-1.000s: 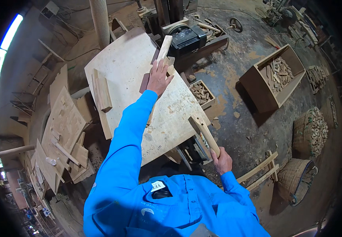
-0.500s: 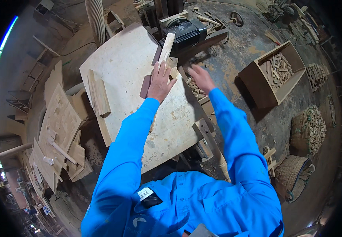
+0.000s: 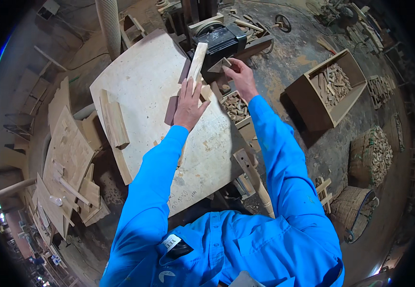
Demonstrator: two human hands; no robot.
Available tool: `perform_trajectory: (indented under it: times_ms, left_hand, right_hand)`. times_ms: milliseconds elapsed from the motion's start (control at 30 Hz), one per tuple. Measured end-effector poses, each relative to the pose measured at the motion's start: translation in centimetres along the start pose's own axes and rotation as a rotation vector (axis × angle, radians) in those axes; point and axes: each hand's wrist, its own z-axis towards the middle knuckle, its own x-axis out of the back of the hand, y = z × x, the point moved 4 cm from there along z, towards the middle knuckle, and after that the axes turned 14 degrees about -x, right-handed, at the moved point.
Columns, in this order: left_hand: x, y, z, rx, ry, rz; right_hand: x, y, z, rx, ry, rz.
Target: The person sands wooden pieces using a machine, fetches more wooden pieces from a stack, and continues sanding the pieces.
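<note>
My left hand (image 3: pixel 188 103) lies on the near end of a pale wooden strip (image 3: pixel 198 57) and presses it onto the plywood tabletop (image 3: pixel 140 81). The strip points away from me toward a dark machine motor (image 3: pixel 222 40). A dark brown block (image 3: pixel 171 111) sits just left of that hand. My right hand (image 3: pixel 241 79) reaches past the table's far right corner. Its fingertips pinch a small triangular wood offcut (image 3: pixel 220 65) beside the motor. Both sleeves are bright blue.
A thick pale block (image 3: pixel 114 119) lies on the table's left side. A small crate of wood scraps (image 3: pixel 234 106) sits under my right arm; a big open box of pieces (image 3: pixel 332 86) and two woven baskets (image 3: pixel 370 153) stand right. Cut plywood panels (image 3: pixel 68 158) lean left. A stick (image 3: pixel 245 162) rests at the table's near right edge.
My right hand let go of the stick at the table's near right edge, swung up past the crate and took the small offcut by the motor. My left hand stayed on the strip.
</note>
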Motion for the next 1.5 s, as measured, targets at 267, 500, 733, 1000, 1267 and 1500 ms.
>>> perform_trajectory:
  times_ms: [267,500,733,1000,1267,1500]
  left_hand:
    - [-0.8,-0.3,0.4,-0.034,0.027,0.027]
    - [-0.7,-0.8,-0.2,-0.033,0.017,0.018]
    - [2.3,2.3,-6.0,0.051,0.081,-0.074]
    - [6.0,10.2,-13.3,0.065,0.092,-0.22]
    - [8.1,15.0,-18.9,0.102,0.085,-0.23]
    - [8.3,15.2,-23.1,0.215,0.068,-0.25]
  right_hand:
    - [5.1,-3.6,-14.7,0.503,0.061,-0.253]
    - [8.7,-7.2,-23.2,0.769,0.244,-0.568]
    - [12.3,-7.0,-28.9,0.79,0.249,-0.57]
    - [13.7,-5.5,-33.2,0.692,0.187,-0.539]
    - [17.7,0.8,-33.7,0.104,-0.315,-0.639]
    - [37.8,-5.4,-30.7,0.085,0.458,0.494]
